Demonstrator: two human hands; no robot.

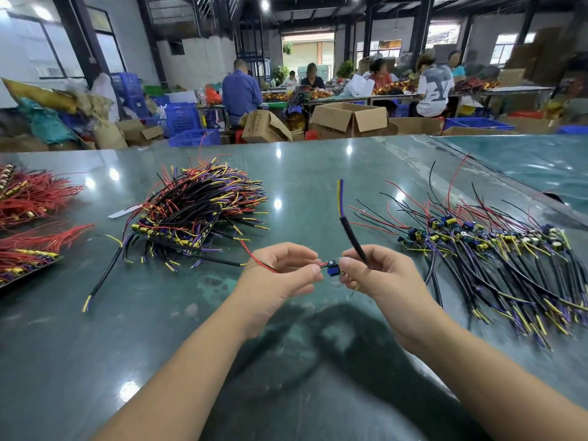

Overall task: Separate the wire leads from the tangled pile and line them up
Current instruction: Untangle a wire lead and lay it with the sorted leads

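As both bare forearms reach in from the bottom of the frame, a person holds one wire lead above a glossy dark-green worktable (318, 173) at a crowded workshop. The left hand (280, 268), just left of centre, pinches the thin red wire (254, 256) at one end of a small blue component board (334, 267) between thumb and curled fingers. The right hand (378, 275), just right of centre, grips the board's other end and the thick black sheathed cable (353, 237), which rises up and to the left and ends in bare blue and yellow cores.

In the centre left of the frame, a tangled pile of black, red, yellow and purple wire leads (197, 214) sits on the table; a single black lead with a yellow tip (103, 278) lies apart at its lower left edge. On the right of the frame, a row of separated leads (496, 259) lies side by side, their small boards toward the top and their black cables fanning toward the lower right. At the far left edge, bundles of red wires (28, 198) rest on the table.

Across the upper part of the frame, seated workers (240, 90) bend over long benches, with open brown cardboard boxes (350, 119) and blue plastic crates (179, 119) on the floor behind the table.
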